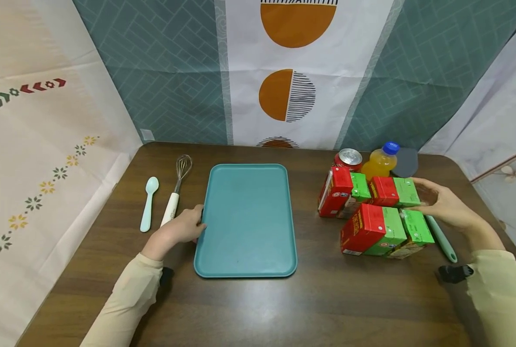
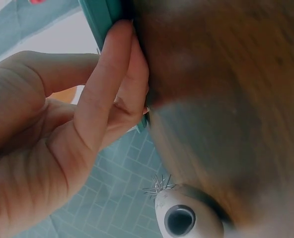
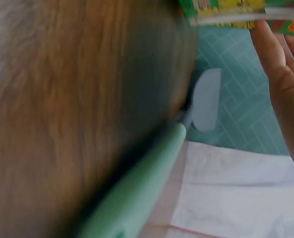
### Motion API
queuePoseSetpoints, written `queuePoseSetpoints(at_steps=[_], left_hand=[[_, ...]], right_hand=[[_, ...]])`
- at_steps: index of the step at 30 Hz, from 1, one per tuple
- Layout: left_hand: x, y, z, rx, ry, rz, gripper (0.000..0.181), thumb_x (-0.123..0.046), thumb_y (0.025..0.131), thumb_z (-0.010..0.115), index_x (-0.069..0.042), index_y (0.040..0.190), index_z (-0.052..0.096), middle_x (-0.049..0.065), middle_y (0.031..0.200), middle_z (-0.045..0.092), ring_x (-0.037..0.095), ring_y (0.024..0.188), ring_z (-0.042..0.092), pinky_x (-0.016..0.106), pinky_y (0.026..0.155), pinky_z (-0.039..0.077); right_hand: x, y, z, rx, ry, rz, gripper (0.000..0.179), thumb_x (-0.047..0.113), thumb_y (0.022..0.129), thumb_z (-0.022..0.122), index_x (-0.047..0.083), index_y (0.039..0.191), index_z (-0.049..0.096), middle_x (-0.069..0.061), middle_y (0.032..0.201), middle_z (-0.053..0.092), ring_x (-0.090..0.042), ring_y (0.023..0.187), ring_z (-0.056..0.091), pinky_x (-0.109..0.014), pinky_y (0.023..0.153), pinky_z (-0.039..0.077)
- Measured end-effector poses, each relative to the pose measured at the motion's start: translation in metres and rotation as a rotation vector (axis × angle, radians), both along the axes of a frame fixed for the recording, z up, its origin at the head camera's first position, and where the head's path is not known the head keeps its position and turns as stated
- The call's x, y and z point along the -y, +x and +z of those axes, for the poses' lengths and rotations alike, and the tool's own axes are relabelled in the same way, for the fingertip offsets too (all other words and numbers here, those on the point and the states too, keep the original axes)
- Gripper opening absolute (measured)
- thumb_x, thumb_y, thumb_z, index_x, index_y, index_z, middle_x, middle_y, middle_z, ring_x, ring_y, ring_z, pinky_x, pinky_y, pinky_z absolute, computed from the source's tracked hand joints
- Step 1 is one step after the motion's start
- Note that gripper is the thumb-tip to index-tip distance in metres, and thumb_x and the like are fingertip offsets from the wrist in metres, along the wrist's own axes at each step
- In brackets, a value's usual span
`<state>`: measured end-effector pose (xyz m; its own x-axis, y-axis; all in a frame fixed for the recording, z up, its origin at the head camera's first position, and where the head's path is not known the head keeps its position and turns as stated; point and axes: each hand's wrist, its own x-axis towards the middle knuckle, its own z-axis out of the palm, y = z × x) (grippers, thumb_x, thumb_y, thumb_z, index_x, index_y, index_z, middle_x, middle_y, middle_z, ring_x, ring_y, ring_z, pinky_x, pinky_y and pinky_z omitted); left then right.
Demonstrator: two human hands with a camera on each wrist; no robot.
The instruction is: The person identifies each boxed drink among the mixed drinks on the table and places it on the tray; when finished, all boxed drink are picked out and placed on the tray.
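My left hand [image 1: 180,226] grips the left rim of a teal tray [image 1: 246,221], which lies flat on the table. In the left wrist view, fingers [image 2: 100,99] curl at the tray's edge [image 2: 103,20]. On the right, my right hand [image 1: 446,205] holds the right end of a red-and-green box [image 1: 407,192], thumb on the near side and fingers behind. Other boxes stand close around it: a red one [image 1: 335,193], a green one [image 1: 360,187], a red-and-green one [image 1: 366,229] and a green one [image 1: 417,226]. The right wrist view shows only the fingertips at a box.
Left of the tray lie a whisk [image 1: 171,207] and a pale mint spoon [image 1: 147,212]. Behind the boxes stand a red can [image 1: 349,159] and an orange drink bottle [image 1: 378,164] with a blue cap. A green-handled spatula [image 1: 443,241] lies under my right hand, its grey head [image 1: 406,162] beyond.
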<state>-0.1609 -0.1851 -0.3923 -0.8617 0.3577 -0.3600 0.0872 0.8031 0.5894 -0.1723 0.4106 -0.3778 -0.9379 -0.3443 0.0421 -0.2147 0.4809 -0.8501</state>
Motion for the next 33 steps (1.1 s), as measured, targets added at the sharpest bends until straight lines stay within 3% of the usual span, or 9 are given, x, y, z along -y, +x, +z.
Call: queuePoseSetpoints(at_steps=[6, 11, 16, 21, 27, 33], left_hand=[[-0.003, 0.0, -0.001, 0.001, -0.015, -0.003, 0.051, 0.001, 0.095, 0.044, 0.02, 0.135, 0.021, 0.037, 0.108, 0.054, 0.022, 0.063, 0.065, 0.032, 0.058, 0.053], [-0.003, 0.0, -0.001, 0.004, -0.018, -0.005, 0.051, 0.001, 0.095, 0.043, 0.02, 0.136, 0.019, 0.039, 0.111, 0.053, 0.024, 0.065, 0.066, 0.032, 0.058, 0.053], [-0.003, -0.001, 0.0, 0.001, -0.025, -0.016, 0.052, 0.0, 0.094, 0.042, 0.021, 0.135, 0.018, 0.039, 0.11, 0.053, 0.023, 0.063, 0.066, 0.032, 0.058, 0.053], [-0.002, -0.001, 0.002, -0.002, -0.031, -0.008, 0.052, 0.0, 0.094, 0.042, 0.022, 0.135, 0.018, 0.039, 0.11, 0.054, 0.023, 0.063, 0.066, 0.033, 0.058, 0.053], [-0.003, -0.002, 0.0, 0.005, -0.022, -0.009, 0.053, 0.001, 0.094, 0.042, 0.022, 0.136, 0.017, 0.041, 0.115, 0.05, 0.025, 0.066, 0.067, 0.034, 0.06, 0.054], [-0.003, -0.003, 0.002, 0.012, -0.026, -0.01, 0.053, 0.0, 0.094, 0.043, 0.021, 0.136, 0.017, 0.04, 0.115, 0.051, 0.025, 0.067, 0.067, 0.034, 0.061, 0.054]], right_hand=[[-0.006, 0.021, 0.016, -0.044, -0.023, -0.233, 0.07, -0.01, 0.078, 0.067, 0.013, 0.139, 0.04, 0.024, 0.116, 0.056, 0.013, 0.1, 0.054, -0.009, 0.072, 0.047], [-0.003, 0.033, 0.037, -0.148, -0.355, -0.302, 0.068, -0.021, 0.074, 0.063, 0.006, 0.135, 0.047, 0.008, 0.115, 0.061, 0.001, 0.097, 0.06, -0.011, 0.07, 0.049], [0.011, 0.041, 0.065, -0.303, -0.649, -0.229, 0.068, -0.037, 0.069, 0.049, -0.011, 0.132, 0.044, -0.009, 0.123, 0.056, -0.014, 0.109, 0.057, -0.016, 0.075, 0.051], [0.038, 0.047, 0.099, -0.368, -0.81, -0.108, 0.068, -0.042, 0.066, 0.041, -0.021, 0.13, 0.036, -0.02, 0.125, 0.051, -0.025, 0.108, 0.055, -0.024, 0.078, 0.053], [0.088, 0.064, 0.128, -0.386, -0.738, -0.057, 0.073, -0.042, 0.062, 0.047, -0.02, 0.131, 0.036, -0.023, 0.131, 0.046, -0.027, 0.112, 0.054, -0.024, 0.081, 0.052], [0.15, 0.072, 0.133, -0.394, -0.774, 0.031, 0.075, -0.04, 0.059, 0.054, -0.022, 0.129, 0.037, -0.027, 0.126, 0.049, -0.031, 0.106, 0.056, -0.031, 0.076, 0.055]])
